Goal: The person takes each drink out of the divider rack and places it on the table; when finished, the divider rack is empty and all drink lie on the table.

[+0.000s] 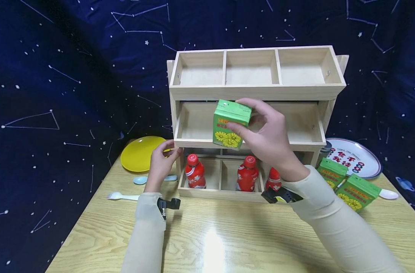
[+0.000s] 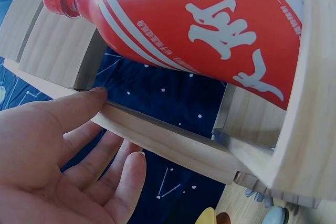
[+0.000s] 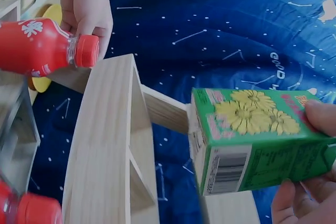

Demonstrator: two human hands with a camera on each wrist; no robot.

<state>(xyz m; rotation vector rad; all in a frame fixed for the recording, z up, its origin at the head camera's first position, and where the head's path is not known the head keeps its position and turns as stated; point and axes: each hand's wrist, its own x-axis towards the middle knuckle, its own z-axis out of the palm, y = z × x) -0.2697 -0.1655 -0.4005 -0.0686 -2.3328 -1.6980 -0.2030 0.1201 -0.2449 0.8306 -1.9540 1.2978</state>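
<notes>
My right hand holds a green drink carton with yellow flowers, thumb on its front and fingers behind. The carton is upright, in front of the middle tier of a three-tier wooden shelf. My left hand is at the shelf's left side post, thumb on one face and fingers round the other side. Red bottles stand in the bottom tier; one, a second bottle, is near the middle, and a third is partly hidden by my right wrist.
Two more green cartons are on the table at right, before a white plate with writing and near a white utensil. At left are a yellow plate, a blue spoon and a white fork. A starry cloth hangs behind.
</notes>
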